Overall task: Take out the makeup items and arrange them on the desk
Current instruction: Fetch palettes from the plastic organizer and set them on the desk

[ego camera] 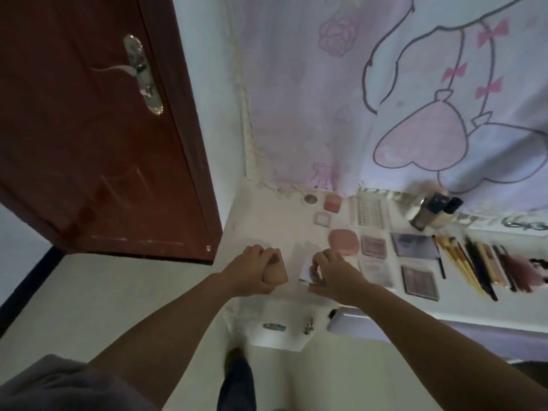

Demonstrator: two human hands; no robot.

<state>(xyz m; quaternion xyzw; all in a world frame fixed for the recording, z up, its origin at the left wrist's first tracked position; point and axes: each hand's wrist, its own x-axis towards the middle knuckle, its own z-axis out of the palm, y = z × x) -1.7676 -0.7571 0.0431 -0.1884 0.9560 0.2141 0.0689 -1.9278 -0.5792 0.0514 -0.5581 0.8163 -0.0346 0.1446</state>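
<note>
My left hand [252, 272] grips a beige makeup sponge [277, 272] on the white desk [246, 221]. My right hand [335, 272] pinches a small clear, white-backed case [307, 269] just right of the sponge. Laid out further right are a pink oval compact [344, 242], a small pink box [332, 202], several eyeshadow palettes [419, 281], a lash tray [369, 213], bottles [430, 210] and a row of brushes and pencils [474, 262].
A dark red door [89, 129] stands open to the left of the desk. A pink cartoon cloth [415, 99] hangs behind it. A white sheet with two small metal items [274, 326] overhangs the front edge beside a lilac object [353, 321].
</note>
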